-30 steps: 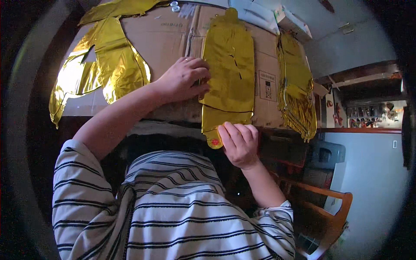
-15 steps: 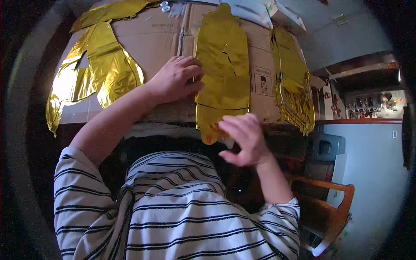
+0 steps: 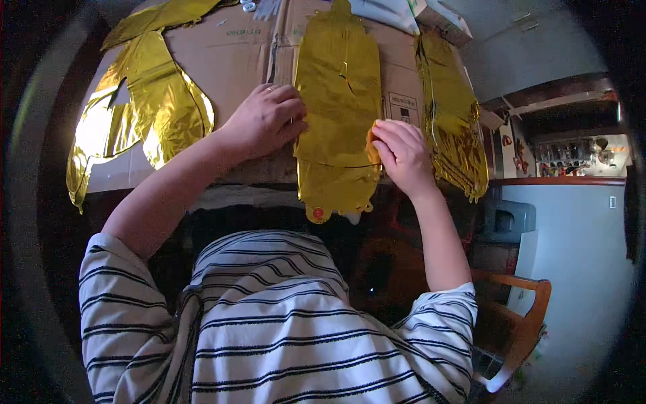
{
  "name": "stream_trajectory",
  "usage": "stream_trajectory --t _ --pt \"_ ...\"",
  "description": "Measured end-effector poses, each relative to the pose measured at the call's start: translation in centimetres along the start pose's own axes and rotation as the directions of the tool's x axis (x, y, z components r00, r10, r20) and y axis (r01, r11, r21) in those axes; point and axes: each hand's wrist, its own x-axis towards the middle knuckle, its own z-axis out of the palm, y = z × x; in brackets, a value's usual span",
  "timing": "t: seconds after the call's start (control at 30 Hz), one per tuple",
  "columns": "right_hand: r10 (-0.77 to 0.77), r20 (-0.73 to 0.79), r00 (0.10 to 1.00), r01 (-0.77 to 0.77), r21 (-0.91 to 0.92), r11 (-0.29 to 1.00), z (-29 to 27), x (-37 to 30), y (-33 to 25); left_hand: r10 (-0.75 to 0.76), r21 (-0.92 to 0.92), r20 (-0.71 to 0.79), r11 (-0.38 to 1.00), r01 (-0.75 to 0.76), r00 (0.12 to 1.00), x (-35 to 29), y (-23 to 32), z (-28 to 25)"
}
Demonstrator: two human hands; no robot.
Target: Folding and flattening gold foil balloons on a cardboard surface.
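A flat, uninflated gold foil balloon (image 3: 336, 101) lies lengthwise in front of me, its near end with a red spot hanging over the cardboard's front edge. My left hand (image 3: 266, 121) is closed at its left edge, the fingers curled and the fingertips partly hidden. On the opposite side, my right hand (image 3: 404, 155) pinches the balloon's right edge, where the foil bends up and looks orange. A dark crease runs across the foil below both hands.
Cardboard (image 3: 232, 64) covers the table. More gold foil pieces lie at the left (image 3: 158, 101) and right (image 3: 451, 114). Small white rings (image 3: 249, 7) and a white box (image 3: 444, 20) sit at the far side. A wooden chair (image 3: 521, 323) stands at lower right.
My right hand has moved up and right from the balloon's near end, from spread fingers to a pinch on its right edge. My left hand stays at the left edge.
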Motion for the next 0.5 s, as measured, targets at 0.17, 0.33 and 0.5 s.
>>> stream_trajectory --t 0.17,0.33,0.5 --pt "-0.001 0.011 1.000 0.002 -0.029 1.000 -0.8 -1.8 -1.4 0.034 0.001 -0.044 0.999 -0.034 0.998 -1.2 2.1 -0.1" --pt "0.000 0.086 0.996 0.001 -0.003 1.000 -1.7 -3.3 -2.9 0.014 0.038 -0.083 0.999 -0.011 0.996 -2.8 5.0 0.1" --pt "0.025 0.120 0.992 -0.030 0.041 0.999 -2.0 -4.6 -3.1 0.075 0.131 -0.075 0.989 -0.064 0.994 -3.7 6.6 0.0"
